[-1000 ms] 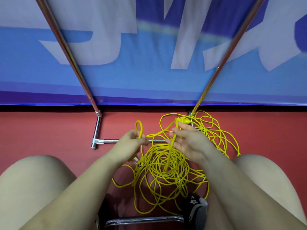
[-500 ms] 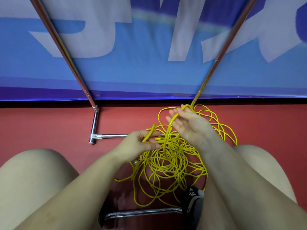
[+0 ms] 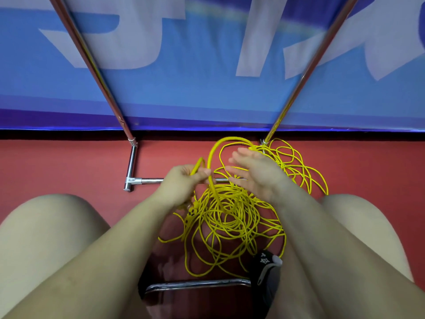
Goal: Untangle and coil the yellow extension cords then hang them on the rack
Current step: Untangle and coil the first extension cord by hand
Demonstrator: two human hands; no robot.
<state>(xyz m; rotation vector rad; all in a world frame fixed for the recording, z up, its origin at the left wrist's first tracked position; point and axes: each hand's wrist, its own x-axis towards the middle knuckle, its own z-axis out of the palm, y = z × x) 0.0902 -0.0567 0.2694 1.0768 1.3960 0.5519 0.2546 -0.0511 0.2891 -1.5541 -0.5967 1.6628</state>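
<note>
Head view, looking down past two bare knees at a red floor. The landmark is the chrome metal rack [image 3: 147, 180]: its base bars lie on the floor and two shiny uprights slant up in front of a blue and white banner [image 3: 207, 65].

The thin yellow extension cord [image 3: 230, 217] lies in a loose, tangled heap on the floor, just in front of the rack's base crossbar and spreading to the foot of its right upright. Nothing hangs on the rack yet.

The left hand [image 3: 181, 183], just above the crossbar, is clenched around a strand of the cord, with a short bend poking up beyond the knuckles. From it a large loop arches up towards the right upright. The right hand [image 3: 255, 171] is blurred, its fingers straight and spread; the loop seems to run over or behind the fingertips, but I cannot tell whether it grips anything.

A dark shoe [image 3: 266, 270] and a chrome chair rung [image 3: 197, 284] sit nearest the viewer, well in front of the rack.

The cord looks light, limp and smooth, likely to snag on itself. Best held by a single free strand, drawn out gently hand over hand.
</note>
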